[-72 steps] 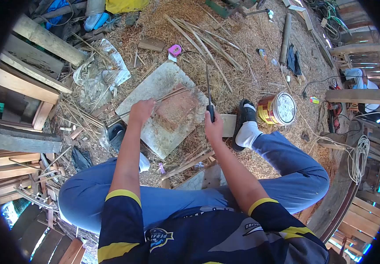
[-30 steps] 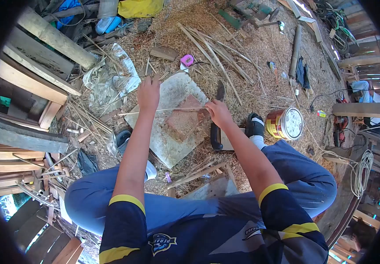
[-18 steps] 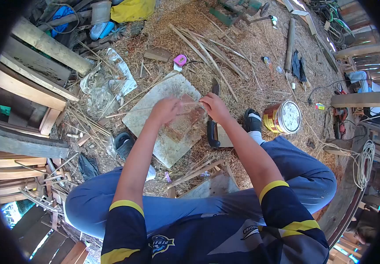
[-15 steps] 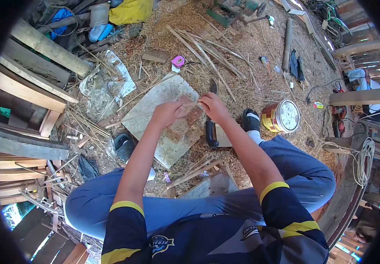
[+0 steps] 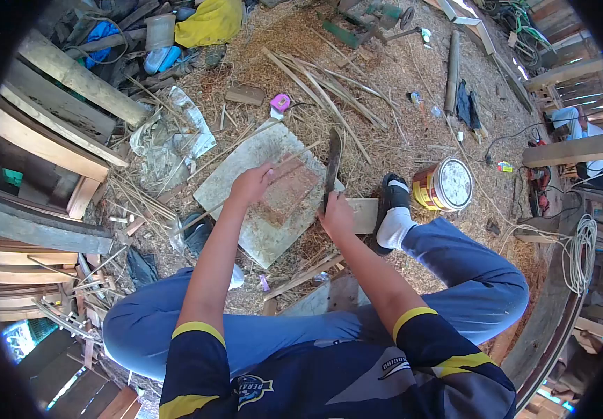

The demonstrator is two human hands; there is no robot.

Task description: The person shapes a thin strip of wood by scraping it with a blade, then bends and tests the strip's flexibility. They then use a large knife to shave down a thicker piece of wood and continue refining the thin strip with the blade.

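Note:
A thin wooden strip (image 5: 296,155) runs up and to the right from my left hand (image 5: 251,184), whose fingers are closed round its lower end. Beneath it, a reddish-brown wood block (image 5: 289,190) lies on a pale, dirty square board (image 5: 226,172) on the ground. My right hand (image 5: 338,215) is wrapped round the handle of a machete (image 5: 333,162). Its dark blade points away from me, beside the board's right edge. The handle is mostly hidden by my fingers.
A lidded paint bucket (image 5: 453,184) stands right of my sandalled foot (image 5: 394,218). Beyond the board lie a pink tape measure (image 5: 280,103), a wood offcut (image 5: 245,95) and long wooden strips (image 5: 329,98). Crumpled plastic (image 5: 169,150) is at left. A person (image 5: 581,129) is at far right.
My right hand has let go of the strip, moved down and taken hold of the machete. My left hand keeps the strip, now tilted upward. My right foot has shifted toward the machete.

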